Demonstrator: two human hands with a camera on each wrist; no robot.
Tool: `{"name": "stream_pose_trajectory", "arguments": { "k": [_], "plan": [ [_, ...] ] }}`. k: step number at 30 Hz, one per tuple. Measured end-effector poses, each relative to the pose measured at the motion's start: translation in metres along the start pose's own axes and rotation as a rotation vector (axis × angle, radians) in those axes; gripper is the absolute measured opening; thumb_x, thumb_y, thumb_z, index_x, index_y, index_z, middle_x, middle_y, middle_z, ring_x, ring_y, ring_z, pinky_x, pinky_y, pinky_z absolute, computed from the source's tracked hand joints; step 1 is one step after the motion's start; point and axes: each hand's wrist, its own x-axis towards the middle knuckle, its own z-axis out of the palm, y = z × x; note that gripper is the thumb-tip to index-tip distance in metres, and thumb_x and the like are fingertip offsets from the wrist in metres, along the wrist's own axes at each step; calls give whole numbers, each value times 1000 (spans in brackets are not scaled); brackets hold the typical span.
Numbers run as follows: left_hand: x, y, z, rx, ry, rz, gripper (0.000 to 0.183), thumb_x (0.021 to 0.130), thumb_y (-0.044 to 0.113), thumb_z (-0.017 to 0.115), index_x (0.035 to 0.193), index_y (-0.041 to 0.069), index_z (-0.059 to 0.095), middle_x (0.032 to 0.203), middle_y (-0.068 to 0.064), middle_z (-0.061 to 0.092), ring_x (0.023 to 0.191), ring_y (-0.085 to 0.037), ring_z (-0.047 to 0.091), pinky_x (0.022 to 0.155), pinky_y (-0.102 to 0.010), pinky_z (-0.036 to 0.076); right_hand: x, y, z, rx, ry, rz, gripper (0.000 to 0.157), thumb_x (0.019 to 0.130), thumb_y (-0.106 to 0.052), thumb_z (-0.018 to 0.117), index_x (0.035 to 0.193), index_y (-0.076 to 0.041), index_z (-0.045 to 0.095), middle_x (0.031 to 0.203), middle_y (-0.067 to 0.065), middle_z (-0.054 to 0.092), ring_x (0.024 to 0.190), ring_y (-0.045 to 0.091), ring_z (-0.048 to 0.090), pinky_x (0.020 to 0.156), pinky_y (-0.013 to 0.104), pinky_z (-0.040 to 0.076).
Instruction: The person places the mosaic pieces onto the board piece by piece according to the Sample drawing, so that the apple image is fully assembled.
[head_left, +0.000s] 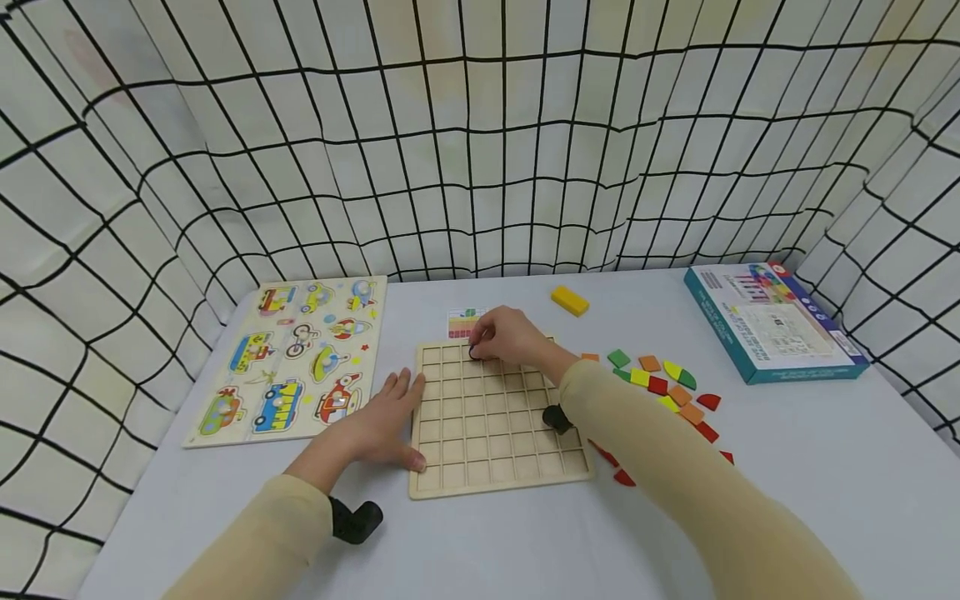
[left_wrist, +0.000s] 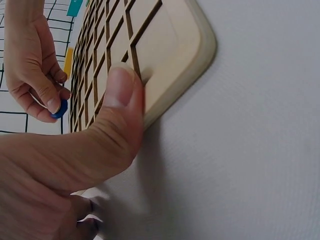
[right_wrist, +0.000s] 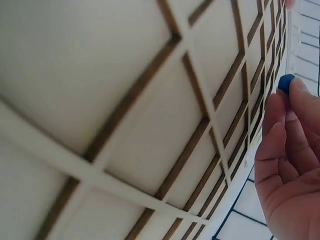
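Observation:
A wooden grid board [head_left: 480, 425] with square compartments lies on the table, its visible compartments bare. My left hand [head_left: 382, 421] rests on its left edge with fingers spread, and the thumb [left_wrist: 120, 95] touches the board near a front corner. Over the board's far edge, my right hand [head_left: 510, 337] pinches a small blue piece [left_wrist: 61, 109] between thumb and fingertips. That blue piece [right_wrist: 286, 83] looks rounded in the right wrist view; its full shape is hidden by the fingers. A small printed pattern card [head_left: 461, 323] lies just behind the board.
Several red, orange, yellow and green pieces [head_left: 657, 386] are scattered right of the board, partly behind my right sleeve. A vehicle picture puzzle [head_left: 300, 367] lies at left. A yellow block [head_left: 570, 300] sits at the back, a teal-edged box [head_left: 780, 325] at right. Black netting surrounds the table.

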Motion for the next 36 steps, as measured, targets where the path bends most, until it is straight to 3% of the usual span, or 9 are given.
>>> {"name": "stream_pose_trajectory", "arguments": {
  "k": [6, 14, 23, 30, 36],
  "plan": [
    [1, 0, 0, 11, 1, 2, 123, 75, 35, 91, 161, -6, 13, 167, -34, 1, 155, -54, 0, 125, -67, 15, -3, -5, 8, -65, -33, 2, 7, 90, -15, 79, 95, -10, 77, 96, 4, 75, 85, 15, 64, 76, 24, 52],
    [1, 2, 0, 0, 6, 20, 122, 76, 34, 91, 161, -7, 13, 167, -34, 2, 155, -54, 1, 125, -66, 16, -5, -10, 19, -201, 28, 23, 7, 92, -17, 78, 95, -11, 79, 95, 3, 75, 85, 17, 64, 81, 30, 57],
    [1, 2, 3, -12, 4, 14, 120, 76, 32, 91, 161, -6, 14, 168, -34, 3, 156, -53, 1, 125, -66, 16, -10, -9, 18, -223, 2, 22, 9, 94, -17, 75, 96, -11, 81, 98, 3, 78, 89, 17, 67, 82, 31, 59],
    [2, 3, 3, 7, 7, 12, 121, 76, 33, 91, 160, -7, 15, 167, -34, 4, 155, -54, 2, 125, -66, 17, -17, -7, 11, -165, -7, 27, 14, 96, -17, 73, 103, -8, 81, 97, 4, 78, 87, 15, 66, 83, 28, 58],
    [1, -1, 1, 18, 5, 7, 121, 75, 33, 91, 160, -7, 14, 167, -35, 3, 155, -55, 2, 124, -67, 17, -41, 8, -22, -37, -1, 4, 23, 97, -13, 70, 116, -1, 74, 103, 10, 77, 83, 16, 72, 78, 26, 60]
  ]
}}
